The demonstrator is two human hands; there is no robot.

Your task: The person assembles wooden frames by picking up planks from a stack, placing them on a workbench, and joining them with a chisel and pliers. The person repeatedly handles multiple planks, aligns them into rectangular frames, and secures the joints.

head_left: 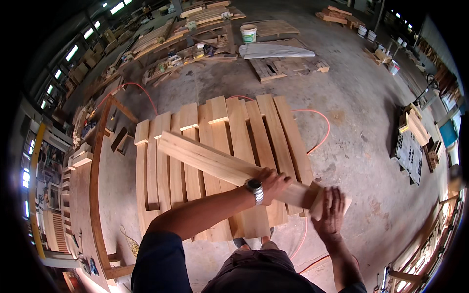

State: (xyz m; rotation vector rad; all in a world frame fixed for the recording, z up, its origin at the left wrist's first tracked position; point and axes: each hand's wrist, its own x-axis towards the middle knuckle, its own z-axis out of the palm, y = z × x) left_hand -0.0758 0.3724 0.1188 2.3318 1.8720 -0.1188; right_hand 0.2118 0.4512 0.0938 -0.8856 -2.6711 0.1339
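Observation:
A long light-brown wooden plank (210, 158) lies slantwise across a row of similar boards (239, 134). My left hand (273, 186), with a metal watch at the wrist, is closed over the plank toward its near right end. At that end is a short pale wood block (317, 204). My right hand (330, 213) grips this block from the right, its fingers laid over the top and hiding much of it. Whether the block touches the plank's end face I cannot tell. Several of the boards beneath have shorter wood pieces on their far ends.
A brown wooden frame (97, 195) stands to the left. An orange hose (325, 124) loops over the concrete floor around the boards. Farther off are a white bucket (248, 33), a pallet with a pale sheet (278, 50) and stacked lumber (161, 36). A dark perforated panel (408, 154) is at right.

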